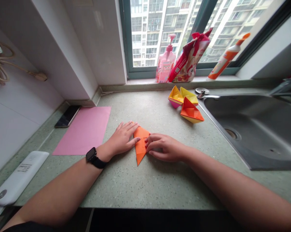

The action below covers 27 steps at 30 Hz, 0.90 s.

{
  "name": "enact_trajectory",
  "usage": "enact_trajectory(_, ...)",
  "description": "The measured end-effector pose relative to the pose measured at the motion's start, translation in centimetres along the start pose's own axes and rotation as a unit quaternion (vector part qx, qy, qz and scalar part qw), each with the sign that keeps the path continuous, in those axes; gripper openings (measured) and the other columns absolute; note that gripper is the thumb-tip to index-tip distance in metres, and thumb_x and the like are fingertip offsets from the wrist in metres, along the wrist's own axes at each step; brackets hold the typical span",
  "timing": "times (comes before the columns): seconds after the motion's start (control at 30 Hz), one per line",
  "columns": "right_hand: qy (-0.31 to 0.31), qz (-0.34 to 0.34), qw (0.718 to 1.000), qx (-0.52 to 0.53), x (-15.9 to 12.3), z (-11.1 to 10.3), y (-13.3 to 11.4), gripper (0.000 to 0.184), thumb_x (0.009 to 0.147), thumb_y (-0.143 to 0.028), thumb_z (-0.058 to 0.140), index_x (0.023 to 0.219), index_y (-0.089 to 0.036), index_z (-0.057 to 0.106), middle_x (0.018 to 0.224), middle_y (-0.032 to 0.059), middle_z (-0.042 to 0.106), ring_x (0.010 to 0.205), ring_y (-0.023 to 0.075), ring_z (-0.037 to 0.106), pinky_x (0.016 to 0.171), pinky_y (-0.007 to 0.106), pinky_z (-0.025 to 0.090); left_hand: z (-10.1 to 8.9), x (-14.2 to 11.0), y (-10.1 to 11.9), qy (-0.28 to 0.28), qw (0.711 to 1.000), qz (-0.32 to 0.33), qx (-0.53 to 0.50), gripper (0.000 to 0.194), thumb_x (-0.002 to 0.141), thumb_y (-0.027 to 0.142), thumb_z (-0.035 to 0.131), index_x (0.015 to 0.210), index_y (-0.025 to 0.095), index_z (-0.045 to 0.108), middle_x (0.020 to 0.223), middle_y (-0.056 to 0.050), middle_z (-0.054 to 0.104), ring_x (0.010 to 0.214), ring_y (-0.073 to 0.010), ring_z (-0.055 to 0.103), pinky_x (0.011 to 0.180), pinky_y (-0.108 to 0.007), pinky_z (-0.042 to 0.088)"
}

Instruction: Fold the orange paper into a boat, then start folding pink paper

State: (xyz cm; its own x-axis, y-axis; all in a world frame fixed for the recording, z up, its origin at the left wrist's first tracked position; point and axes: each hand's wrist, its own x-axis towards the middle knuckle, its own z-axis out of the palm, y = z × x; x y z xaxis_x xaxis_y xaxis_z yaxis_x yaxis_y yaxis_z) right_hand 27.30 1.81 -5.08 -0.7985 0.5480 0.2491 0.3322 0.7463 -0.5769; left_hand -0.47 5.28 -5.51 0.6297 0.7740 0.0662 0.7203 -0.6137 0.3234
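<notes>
A folded piece of orange paper (140,146) lies on the countertop between my hands, its lower end tapering to a sharp point. My left hand (122,138) rests flat along the paper's left side, fingers stretched toward its top and thumb lying across its middle. Curled fingers of my right hand (163,147) pinch the paper's right edge; the fingertips partly cover that edge. A black watch (94,157) is on the left wrist.
Three folded paper boats (191,111) stand near the steel sink (256,129). Pink paper (84,132), a phone (68,116) and a white power bank (21,177) lie at left. A pump bottle (165,66), a red bag (191,59) and an orange-white bottle (225,61) stand on the sill.
</notes>
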Motion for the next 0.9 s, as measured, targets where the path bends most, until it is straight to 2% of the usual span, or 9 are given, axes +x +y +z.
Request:
enact_trajectory(0.1,-0.006,0.002,1.000,-0.007,0.1,-0.1,-0.1,0.019,0.103,-0.022,0.065,0.108,-0.025,0.083,0.119,0.0098,0.077,0.113,0.0232,0.072,0.104,0.043,0.059,0.1,0.4,0.1,-0.011,1.000,-0.016,0.010,0.060,0.113,0.048,0.049,0.167,0.024,0.047,0.173,-0.014,0.049,0.164,-0.0369,0.036,0.135,-0.069,0.017)
enact_trajectory(0.27,-0.005,0.013,1.000,-0.012,0.3,-0.2,-0.4,0.016,0.104,-0.023,0.065,0.105,-0.026,0.081,0.118,0.0087,0.077,0.111,0.0229,0.072,0.104,0.044,0.059,0.7,1.1,0.5,0.010,0.999,-0.028,0.018,0.050,0.114,0.044,0.050,0.159,0.025,0.059,0.166,-0.015,0.055,0.157,-0.0374,0.044,0.132,-0.074,0.021)
enact_trajectory(0.4,0.005,0.032,0.999,-0.025,0.3,0.0,-0.4,0.015,0.104,-0.025,0.065,0.111,-0.024,0.077,0.112,0.0089,0.076,0.105,0.0231,0.071,0.097,0.043,0.060,0.7,1.3,0.9,0.008,0.999,-0.033,0.024,0.045,0.115,0.041,0.048,0.154,0.026,0.062,0.161,-0.014,0.058,0.153,-0.0357,0.047,0.131,-0.077,0.018)
enact_trajectory(0.53,0.005,0.011,0.999,-0.038,0.2,0.3,-0.2,0.023,0.105,-0.024,0.063,0.121,-0.025,0.079,0.118,0.0108,0.075,0.107,0.0232,0.071,0.097,0.041,0.059,0.3,1.2,1.1,-0.005,0.998,-0.047,0.034,0.044,0.116,0.041,0.044,0.154,0.029,0.062,0.161,-0.013,0.057,0.155,-0.0354,0.044,0.131,-0.078,0.013)
enact_trajectory(0.77,-0.005,0.015,0.999,-0.046,-0.1,0.3,0.1,0.026,0.104,-0.025,0.067,0.125,-0.028,0.082,0.120,0.0099,0.075,0.109,0.0220,0.071,0.099,0.040,0.060,0.3,0.9,0.8,-0.020,0.996,-0.068,0.050,0.048,0.114,0.046,0.048,0.160,0.035,0.058,0.172,-0.012,0.046,0.161,-0.0455,0.034,0.127,-0.085,0.011)
enact_trajectory(0.9,-0.003,0.016,0.999,-0.046,-0.1,0.3,-0.2,0.025,0.103,-0.025,0.069,0.123,-0.028,0.082,0.122,0.0107,0.075,0.108,0.0227,0.071,0.098,0.041,0.060,0.0,1.0,0.6,-0.029,0.997,-0.070,0.028,0.049,0.113,0.050,0.053,0.158,0.034,0.060,0.175,-0.011,0.044,0.164,-0.0451,0.031,0.129,-0.083,0.013)
